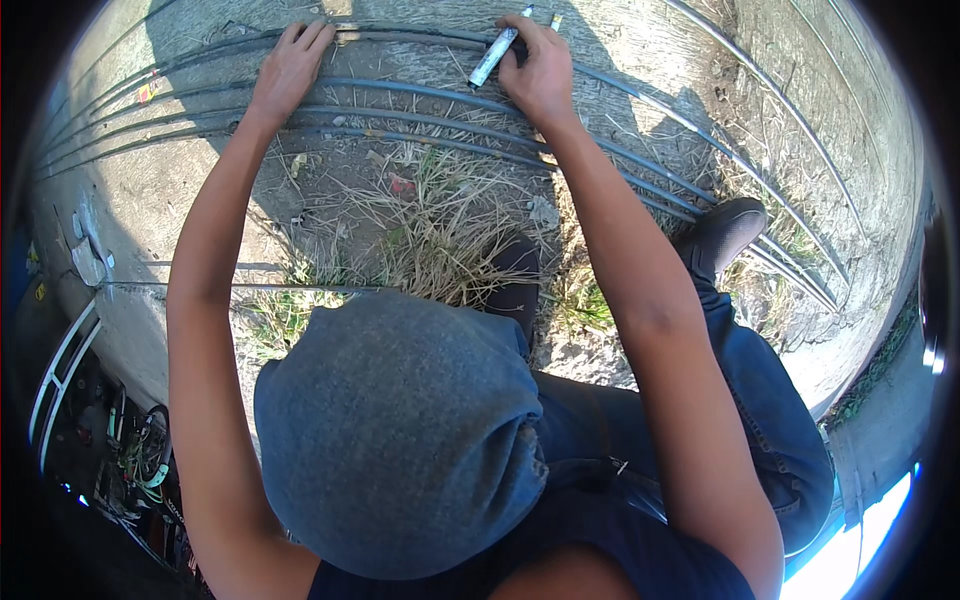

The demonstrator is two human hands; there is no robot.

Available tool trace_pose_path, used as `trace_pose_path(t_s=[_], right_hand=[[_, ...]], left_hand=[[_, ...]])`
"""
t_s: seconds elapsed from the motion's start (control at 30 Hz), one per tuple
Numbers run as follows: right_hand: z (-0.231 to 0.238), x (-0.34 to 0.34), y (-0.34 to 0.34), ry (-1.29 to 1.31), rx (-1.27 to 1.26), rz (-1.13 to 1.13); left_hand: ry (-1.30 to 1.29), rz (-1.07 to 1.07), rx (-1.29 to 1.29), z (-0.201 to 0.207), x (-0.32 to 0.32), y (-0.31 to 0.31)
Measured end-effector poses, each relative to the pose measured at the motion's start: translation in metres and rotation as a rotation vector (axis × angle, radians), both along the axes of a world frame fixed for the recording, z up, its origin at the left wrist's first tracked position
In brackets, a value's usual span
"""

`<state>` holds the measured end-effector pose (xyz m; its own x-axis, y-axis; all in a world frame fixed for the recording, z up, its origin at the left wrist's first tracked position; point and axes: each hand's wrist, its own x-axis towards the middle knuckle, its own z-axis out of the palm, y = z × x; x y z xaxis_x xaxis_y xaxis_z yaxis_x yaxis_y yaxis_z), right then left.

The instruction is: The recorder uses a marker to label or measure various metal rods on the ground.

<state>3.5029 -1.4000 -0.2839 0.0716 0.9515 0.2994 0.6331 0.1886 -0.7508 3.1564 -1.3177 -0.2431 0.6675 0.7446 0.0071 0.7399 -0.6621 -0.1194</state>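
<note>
In the right fingers point(531, 32), a white marker point(490, 62).

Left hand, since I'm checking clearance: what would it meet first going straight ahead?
The left hand is at a rod; past that, its way looks free to the picture's top edge, though depth is unclear.

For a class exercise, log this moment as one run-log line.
left hand: at rod; right hand: holding white marker; other rods: on ground; grass: near rods
</note>
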Motion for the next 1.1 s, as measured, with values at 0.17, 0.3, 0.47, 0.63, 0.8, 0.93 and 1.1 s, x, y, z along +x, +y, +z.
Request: trace_pose_path(t_s=[0.17,0.3,0.47,0.63,0.8,0.93,1.1], right_hand=[[0.0,-0.001,-0.001,0.01,-0.003,0.003],[-0.002,-0.002,0.0,0.041,0.036,0.006],[-0.005,-0.003,0.001,0.023,0.053,0.003],[-0.006,-0.003,0.0,0.031,0.04,0.006],[-0.005,-0.002,0.0,0.031,0.009,0.009],[-0.005,0.0,0.001,0.042,0.026,0.002],[0.012,-0.005,0.001,0.031,0.029,0.011]], left_hand=[[-0.03,-0.007,0.016,0.0,-0.002,0.0],[-0.055,-0.008,0.005,-0.002,-0.001,0.001],[-0.065,-0.006,0.024,-0.002,-0.001,0.001],[-0.07,0.003,0.019,0.0,0.001,0.0],[-0.067,0.026,-0.008,0.002,0.001,-0.002],[-0.075,0.014,-0.005,-0.001,0.003,0.001],[-0.063,0.015,0.011,-0.004,-0.006,0.001]])
